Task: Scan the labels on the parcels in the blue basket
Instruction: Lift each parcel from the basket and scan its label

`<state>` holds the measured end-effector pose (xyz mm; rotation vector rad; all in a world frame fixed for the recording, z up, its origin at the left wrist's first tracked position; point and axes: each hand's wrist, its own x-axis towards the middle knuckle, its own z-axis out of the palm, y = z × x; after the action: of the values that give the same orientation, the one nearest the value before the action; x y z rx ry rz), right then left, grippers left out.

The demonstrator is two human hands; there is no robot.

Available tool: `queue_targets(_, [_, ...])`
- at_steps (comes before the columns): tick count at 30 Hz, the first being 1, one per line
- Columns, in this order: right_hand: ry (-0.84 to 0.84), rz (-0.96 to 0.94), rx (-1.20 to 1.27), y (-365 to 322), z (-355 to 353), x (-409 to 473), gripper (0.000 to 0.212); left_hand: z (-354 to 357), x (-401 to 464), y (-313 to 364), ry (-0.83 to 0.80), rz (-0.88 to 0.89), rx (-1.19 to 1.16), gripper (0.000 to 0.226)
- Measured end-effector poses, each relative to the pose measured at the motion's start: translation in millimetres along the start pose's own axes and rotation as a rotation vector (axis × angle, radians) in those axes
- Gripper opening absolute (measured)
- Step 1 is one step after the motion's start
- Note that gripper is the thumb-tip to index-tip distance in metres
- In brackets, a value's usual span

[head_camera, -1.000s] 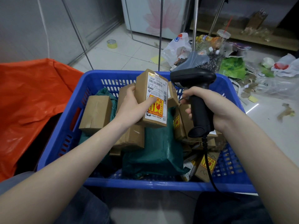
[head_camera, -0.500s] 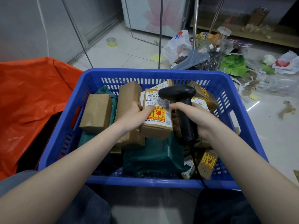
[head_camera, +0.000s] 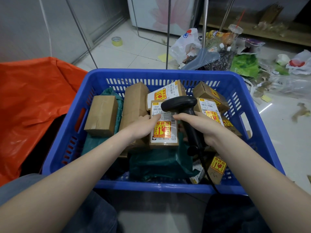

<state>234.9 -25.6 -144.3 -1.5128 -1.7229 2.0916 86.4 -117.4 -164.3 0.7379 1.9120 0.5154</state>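
A pale tiled floor (head_camera: 127, 52) is seen beneath a blue basket (head_camera: 151, 74), which is set on it near the camera. An orange bag (head_camera: 33, 98) is spread just beside the basket's left wall. A yellow tape roll (head_camera: 117, 41) is left well apart on the tiles near a grey wall. Litter is heaped beyond the basket's far right corner: a white plastic bag (head_camera: 186, 42), a green bag (head_camera: 244, 65), a clear cup (head_camera: 235, 30) and a white cup (head_camera: 282, 59). Brown scraps (head_camera: 301, 111) are scattered on the glossy tiles to the right. Thin metal legs (head_camera: 168, 31) are planted behind the basket.
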Motion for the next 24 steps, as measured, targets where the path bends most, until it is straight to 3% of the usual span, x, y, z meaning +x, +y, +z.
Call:
queue_targets(6, [-0.020, 0.010, -0.010, 4.2, 1.4, 3.0, 0.031, 4.9, 1.9, -2.3, -0.008, -0.062, 0.016, 0.066])
queue_targets(20, [-0.071, 0.012, -0.037, 6.8, 6.1, 0.8, 0.025, 8.7, -2.2, -1.1, -0.078, -0.062, 0.085, 0.051])
queue_targets(24, [-0.084, 0.004, -0.034, 5.6, 7.6, -0.2, 0.025, 9.6, 1.5, -3.5, -0.072, -0.066, 0.076, 0.060])
